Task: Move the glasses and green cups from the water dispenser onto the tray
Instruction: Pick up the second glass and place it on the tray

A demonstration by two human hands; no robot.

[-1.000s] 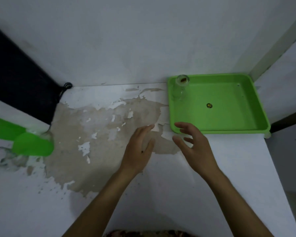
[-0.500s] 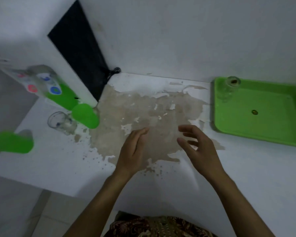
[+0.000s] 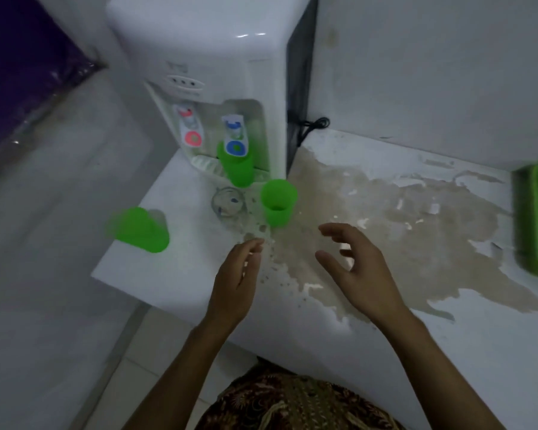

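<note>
A white water dispenser (image 3: 224, 66) stands at the counter's left end. One green cup (image 3: 237, 167) sits on its drip tray under the blue tap. In front of it stand a clear glass (image 3: 228, 203) and a second green cup (image 3: 277, 202). A third green cup (image 3: 139, 230) is near the counter's left edge. The green tray (image 3: 536, 221) shows only at the right border. My left hand (image 3: 235, 282) hovers empty just below the glass. My right hand (image 3: 359, 268) is open, below and to the right of the second cup.
The white counter (image 3: 448, 321) has a large brown patch of peeled paint (image 3: 385, 212) across its middle. A black power cord (image 3: 311, 125) hangs behind the dispenser. The counter's left edge drops to a tiled floor (image 3: 44, 274). A white wall runs behind.
The view has swung left, so the dispenser and cups are now central and the tray has slid to the right border. Both hands moved left toward the cups, still empty.
</note>
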